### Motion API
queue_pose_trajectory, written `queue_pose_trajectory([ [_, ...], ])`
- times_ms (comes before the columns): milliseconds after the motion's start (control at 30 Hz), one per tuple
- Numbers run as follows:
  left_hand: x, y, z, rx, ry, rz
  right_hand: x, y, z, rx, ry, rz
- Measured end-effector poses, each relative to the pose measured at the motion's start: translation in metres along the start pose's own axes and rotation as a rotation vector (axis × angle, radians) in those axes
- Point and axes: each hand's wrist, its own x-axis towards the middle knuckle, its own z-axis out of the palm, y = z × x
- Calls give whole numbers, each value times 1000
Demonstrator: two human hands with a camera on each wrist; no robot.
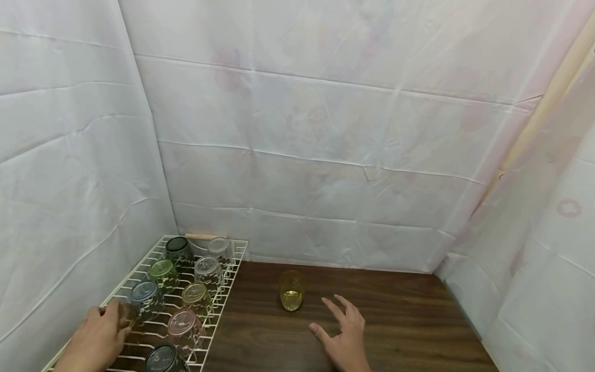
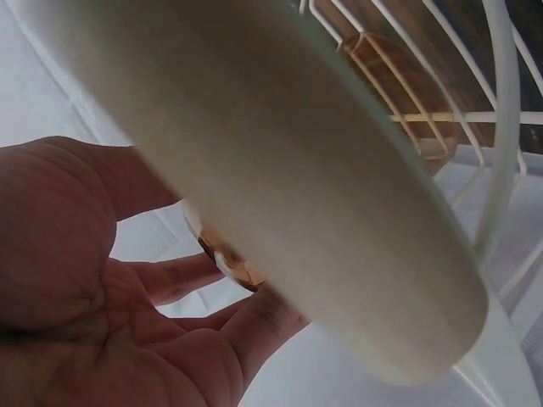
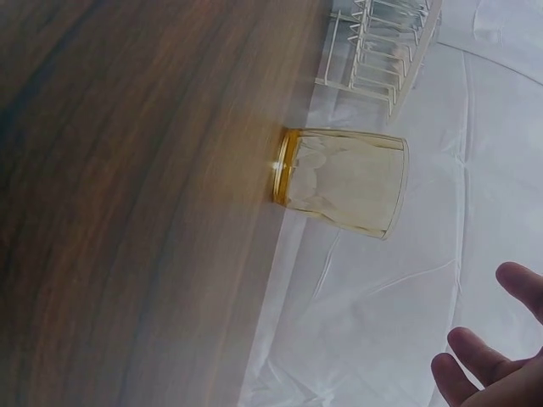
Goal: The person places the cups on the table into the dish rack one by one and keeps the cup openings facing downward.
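Note:
At the left side of a white wire rack, my left hand grips a brown glass between thumb and fingers. The blue glass stands upside down just beyond it. In the left wrist view a blurred pale bar crosses in front and hides most of the brown glass. Over the wooden table my right hand hovers with fingers spread and nothing in them. A yellow glass stands upright on the table, left of and beyond that hand; the right wrist view shows its rim uppermost.
Upside down on the rack stand several more glasses, among them a green one, a pink one and a dark grey one. White sheeting hangs behind and on both sides of the wooden table.

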Motion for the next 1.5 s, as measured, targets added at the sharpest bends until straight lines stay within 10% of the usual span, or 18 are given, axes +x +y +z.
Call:
queue_pose_trajectory([
  [1500,4,-17,21,-43,46,-55,-3,-9,12,65,-68,49],
])
